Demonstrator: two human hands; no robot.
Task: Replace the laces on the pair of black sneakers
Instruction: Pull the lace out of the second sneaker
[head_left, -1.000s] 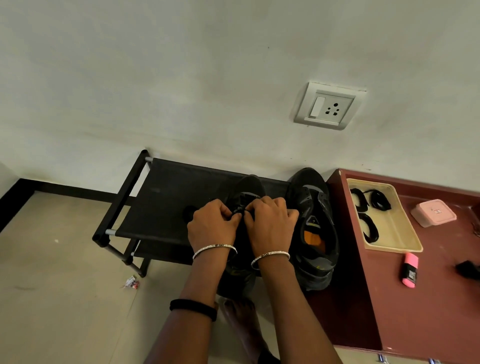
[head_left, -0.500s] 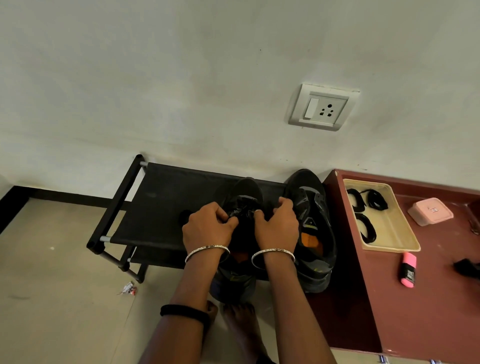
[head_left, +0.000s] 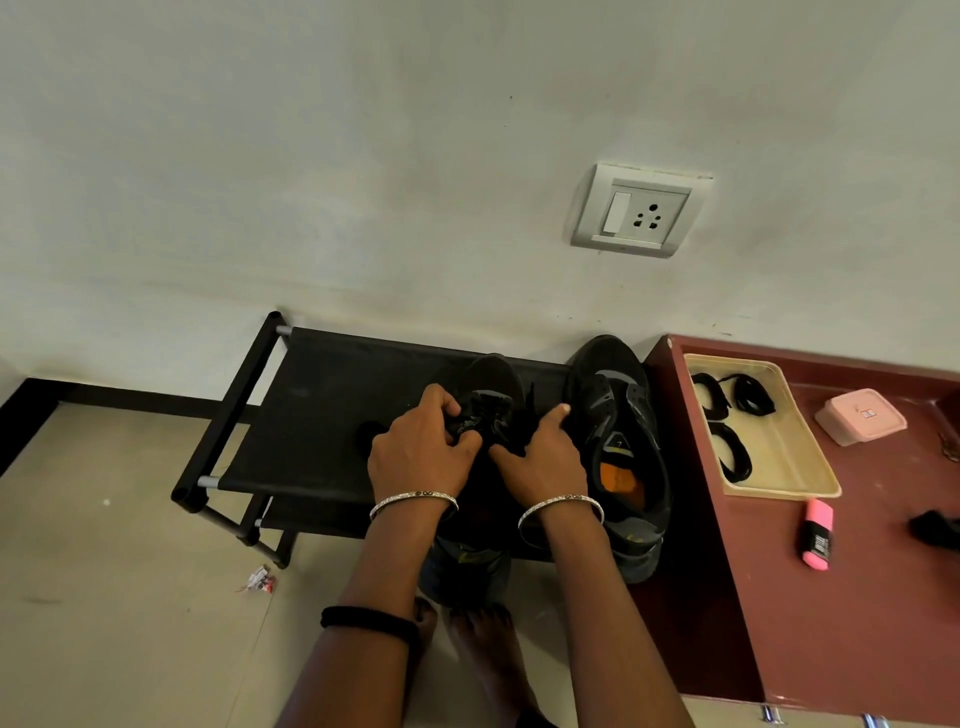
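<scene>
Two black sneakers stand on a low black rack (head_left: 322, 415). On the left sneaker (head_left: 491, 379), both my hands work at the lace area. My left hand (head_left: 421, 447) pinches the black lace at the tongue. My right hand (head_left: 545, 457) grips the black lace (head_left: 524, 410) that runs up from its fingers. Much of that shoe is hidden under my hands. The right sneaker (head_left: 618, 436) sits beside it, unlaced, with an orange insole showing. Coiled black laces (head_left: 732, 452) lie in a cream tray (head_left: 795, 467).
The tray rests on a maroon table (head_left: 852, 623) at the right, with a pink box (head_left: 860, 423), a pink highlighter (head_left: 818, 532) and a dark object (head_left: 935, 527). A wall socket (head_left: 639, 213) sits above. My bare feet (head_left: 488, 644) stand on the tiled floor, litter (head_left: 260, 579) to the left.
My hands have drawn apart over the left sneaker; the right hand has moved rightward with the lace in it. The view has shifted slightly.
</scene>
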